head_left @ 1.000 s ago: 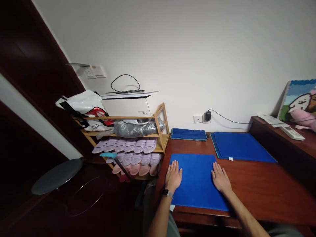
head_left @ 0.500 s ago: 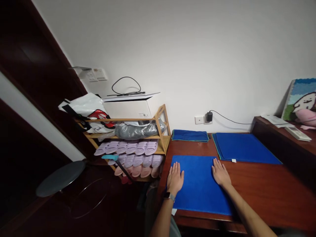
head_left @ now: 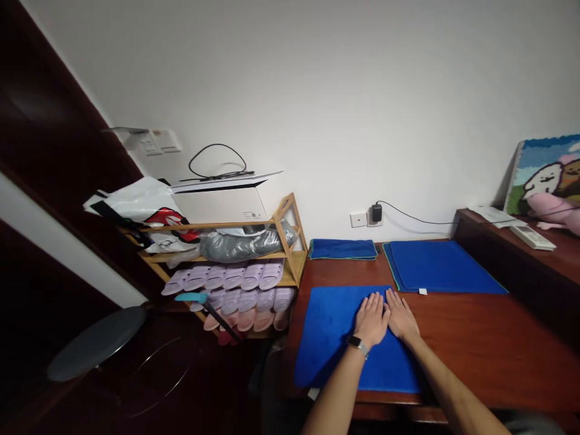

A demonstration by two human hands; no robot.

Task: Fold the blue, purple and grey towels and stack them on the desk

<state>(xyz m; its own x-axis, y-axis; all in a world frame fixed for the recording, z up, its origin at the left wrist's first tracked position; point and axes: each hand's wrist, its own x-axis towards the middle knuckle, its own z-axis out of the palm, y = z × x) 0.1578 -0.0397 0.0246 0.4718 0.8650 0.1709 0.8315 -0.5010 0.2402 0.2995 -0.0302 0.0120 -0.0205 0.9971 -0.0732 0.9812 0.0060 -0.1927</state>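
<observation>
A blue cloth (head_left: 330,326), folded into a flat rectangle, lies near the front edge of the brown wooden table (head_left: 480,344). My left hand (head_left: 372,319) rests palm down on its right half, fingers stretched out, with a watch on the wrist. Right beside it, my right hand (head_left: 401,315) lies flat along the cloth's right edge, fingers extended. The two hands nearly touch at the thumbs. A white tag shows under the cloth's front left corner. Neither hand grips anything.
Behind lie a narrow folded blue cloth (head_left: 343,249) and a larger blue cloth (head_left: 446,266) with green edging. At left stands a wooden rack (head_left: 296,266) with slippers (head_left: 234,275) and a white box (head_left: 222,206). A round stool (head_left: 97,341) stands farther left. A remote (head_left: 532,237) lies on the raised right ledge.
My left hand has slid right across the cloth, from its left edge to beside my right hand. The right hand stays at the right edge. The view has shifted slightly.
</observation>
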